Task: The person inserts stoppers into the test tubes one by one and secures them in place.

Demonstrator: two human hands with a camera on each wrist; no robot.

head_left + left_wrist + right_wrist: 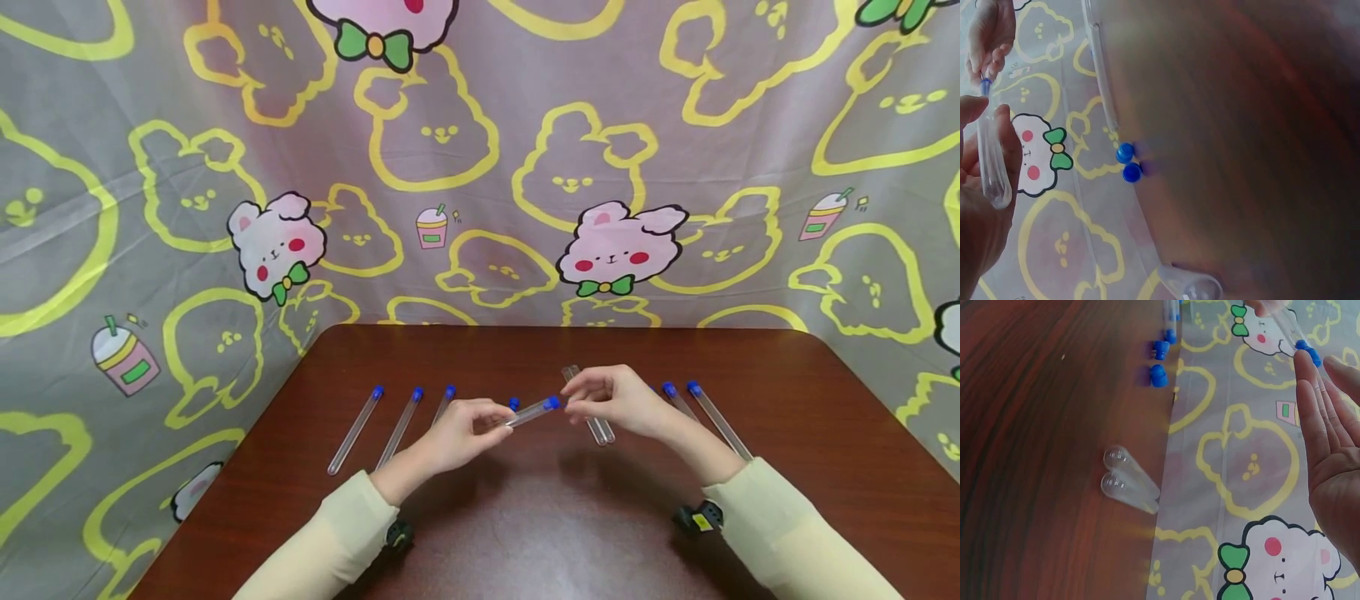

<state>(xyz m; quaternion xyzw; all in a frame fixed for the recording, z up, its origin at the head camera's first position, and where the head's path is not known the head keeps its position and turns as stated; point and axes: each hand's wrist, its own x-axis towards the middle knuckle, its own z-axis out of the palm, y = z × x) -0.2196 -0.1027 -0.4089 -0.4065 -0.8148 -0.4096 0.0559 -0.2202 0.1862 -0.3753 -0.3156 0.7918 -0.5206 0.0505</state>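
Note:
My left hand [468,433] pinches a clear test tube [531,412] between thumb and fingers, holding it tilted above the table. A blue cap [552,402] sits on the tube's raised right end. My right hand [618,400] is close beside that cap, thumb and fingers apart; the right wrist view shows the fingertips [1303,357] right by the cap, and contact is hard to tell. Behind the right hand lie two uncapped test tubes [602,435], partly hidden. Two loose blue caps [1127,161] rest on the table beyond the held tube.
On the left of the brown table [540,533] lie several blue-capped tubes [356,433], one partly behind the left hand. More capped tubes [720,419] lie at the right, partly covered by the right forearm. A patterned cloth [495,200] hangs behind the table.

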